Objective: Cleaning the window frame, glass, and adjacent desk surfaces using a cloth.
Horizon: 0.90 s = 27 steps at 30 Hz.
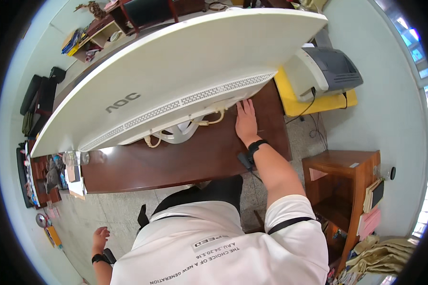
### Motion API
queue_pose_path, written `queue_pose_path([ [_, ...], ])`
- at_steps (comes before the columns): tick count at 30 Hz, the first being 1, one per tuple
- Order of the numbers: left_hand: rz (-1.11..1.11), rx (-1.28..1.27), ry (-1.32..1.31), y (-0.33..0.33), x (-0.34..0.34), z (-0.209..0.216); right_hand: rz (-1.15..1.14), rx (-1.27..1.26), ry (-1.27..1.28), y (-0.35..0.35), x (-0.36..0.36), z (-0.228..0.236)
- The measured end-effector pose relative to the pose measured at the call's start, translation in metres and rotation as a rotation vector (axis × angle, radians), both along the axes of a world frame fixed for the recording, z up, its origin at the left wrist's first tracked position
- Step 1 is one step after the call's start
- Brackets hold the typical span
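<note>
The white back of a large monitor (176,66) leans over the brown wooden desk (142,168). My right hand (246,121) reaches forward with its fingers stretched out, the tips at the monitor's lower edge. I cannot tell whether they press on the monitor or on the desk below it. Cream cables (218,118) loop from the monitor's underside, just left of those fingers. A pale monitor stand (180,133) shows beneath it. My left hand (100,237) hangs low at my left side, away from the desk, its fingers loosely bent and holding nothing visible. Both wrists wear black bands.
A grey and white printer (325,71) sits on a yellow surface at the far right, black cables trailing down. A wooden cabinet (342,175) stands right of me. A clear jar (76,158) and papers (76,183) lie at the desk's left end. A shelf (100,35) is behind.
</note>
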State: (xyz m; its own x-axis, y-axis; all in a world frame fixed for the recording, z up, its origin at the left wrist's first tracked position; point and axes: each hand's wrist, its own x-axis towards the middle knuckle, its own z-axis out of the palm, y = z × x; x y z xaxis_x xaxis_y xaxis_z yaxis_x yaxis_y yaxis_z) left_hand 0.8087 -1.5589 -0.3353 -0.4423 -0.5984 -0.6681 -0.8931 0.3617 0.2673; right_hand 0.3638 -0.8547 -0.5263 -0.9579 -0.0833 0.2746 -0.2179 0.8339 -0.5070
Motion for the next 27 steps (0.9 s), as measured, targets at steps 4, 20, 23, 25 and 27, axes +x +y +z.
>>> queue_pose_path([
  [4, 0.095, 0.002, -0.031, -0.005, 0.035, 0.006, 0.058, 0.133, -0.041, -0.039, -0.017, -0.03],
  [20, 0.084, 0.247, -0.193, 0.048, 0.083, -0.012, 0.7, -0.135, -0.078, -0.137, 0.128, -0.001],
  [23, 0.202, 0.217, -0.145, 0.041, 0.056, -0.02, 0.913, -0.156, -0.133, -0.108, 0.143, 0.003],
  [25, 0.168, 0.175, -0.102, 0.034, 0.046, -0.017, 0.895, -0.091, -0.147, -0.067, 0.151, 0.005],
  [27, 0.162, 0.168, -0.096, 0.028, 0.046, -0.017, 0.696, -0.047, -0.193, -0.021, 0.144, 0.025],
])
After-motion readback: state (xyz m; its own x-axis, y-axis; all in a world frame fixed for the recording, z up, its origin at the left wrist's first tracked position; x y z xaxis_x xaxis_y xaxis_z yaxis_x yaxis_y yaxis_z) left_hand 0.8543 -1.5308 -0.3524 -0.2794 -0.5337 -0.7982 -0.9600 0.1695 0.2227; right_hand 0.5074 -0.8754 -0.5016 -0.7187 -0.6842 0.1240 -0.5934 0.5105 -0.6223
